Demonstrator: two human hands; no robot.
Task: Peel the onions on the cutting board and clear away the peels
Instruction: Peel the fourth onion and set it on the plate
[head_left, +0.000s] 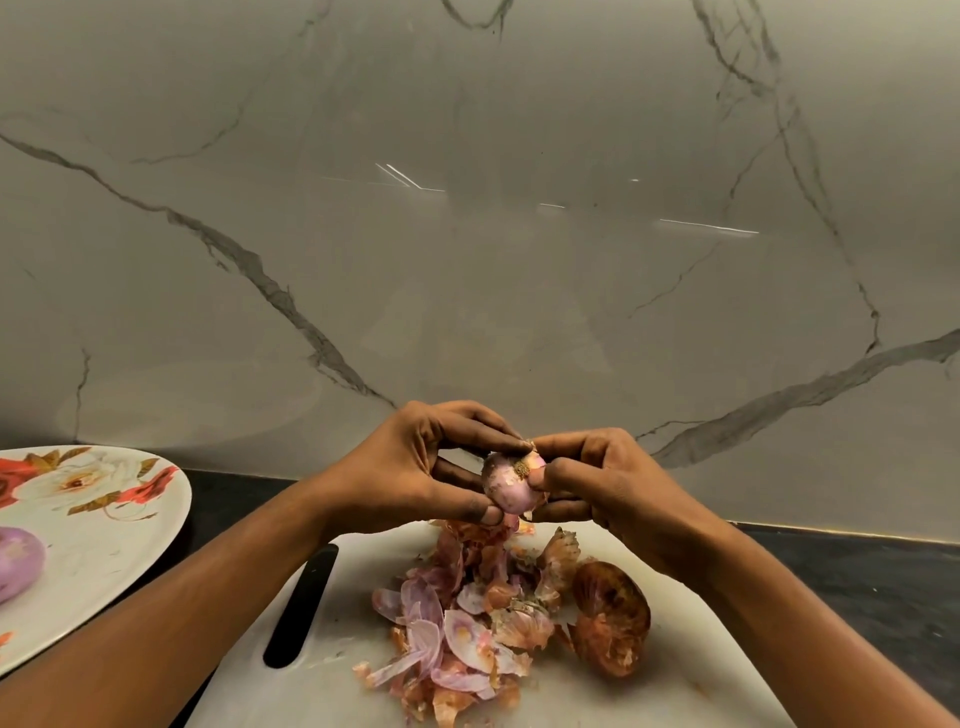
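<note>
onion (511, 488) is gripped by left hand (410, 467) above far edge of cutting board (701, 654) | its root end is turned rightward and is pinched there by right hand (613, 483)

Dark counter (857, 582) carries a white cutting board (691, 670) and floral plate (104, 545).

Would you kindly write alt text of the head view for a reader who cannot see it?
Left hand and right hand grip a small onion above a cutting board holding peels and an unpeeled onion. A floral plate holds a peeled onion.
</note>
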